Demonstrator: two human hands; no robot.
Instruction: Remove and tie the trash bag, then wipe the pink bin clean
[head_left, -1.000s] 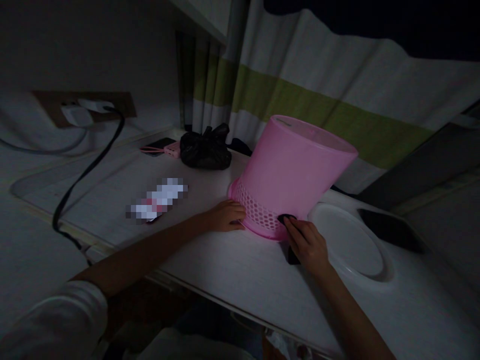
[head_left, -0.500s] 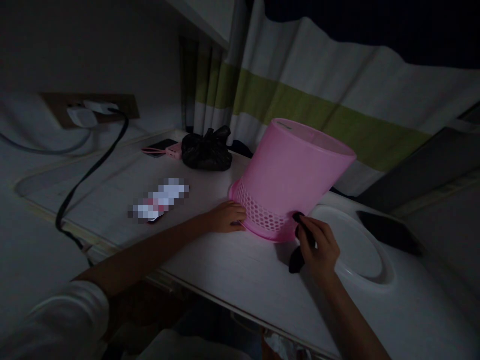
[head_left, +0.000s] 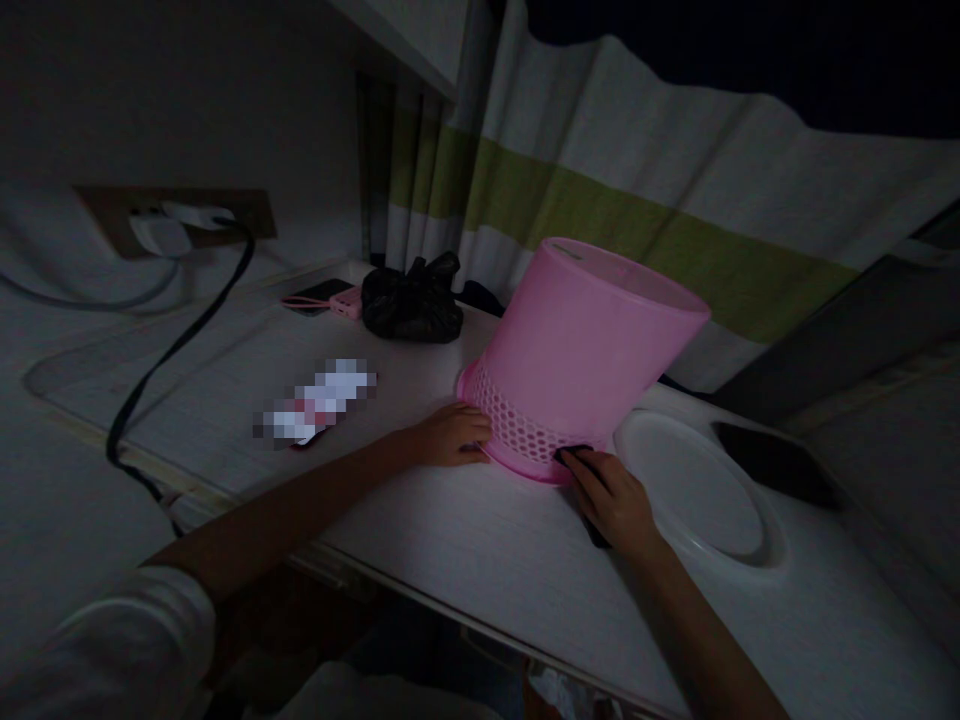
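Observation:
A pink plastic bin (head_left: 592,330) stands upside down on the white table, its base up and its honeycomb-holed band near the tabletop. At the left of its lower rim is my left hand (head_left: 450,436), with the fingers closed on the edge. My right hand (head_left: 619,505) pinches a black cloth (head_left: 574,455) against the holed band at the bin's lower right. Part of the cloth hangs below the fingers. The fingertips of my left hand are partly hidden at the rim.
Right of the bin lies a round white lid (head_left: 697,490), beside a dark flat object (head_left: 776,465). Leftward are a lit phone (head_left: 322,402), a pink power bank (head_left: 346,302) and a tied black plastic bag (head_left: 412,300). A black cable (head_left: 187,335) hangs from the wall socket.
My right hand has slid left along the holed band with the black cloth, toward the bin's front. My left hand and the bin have stayed in place.

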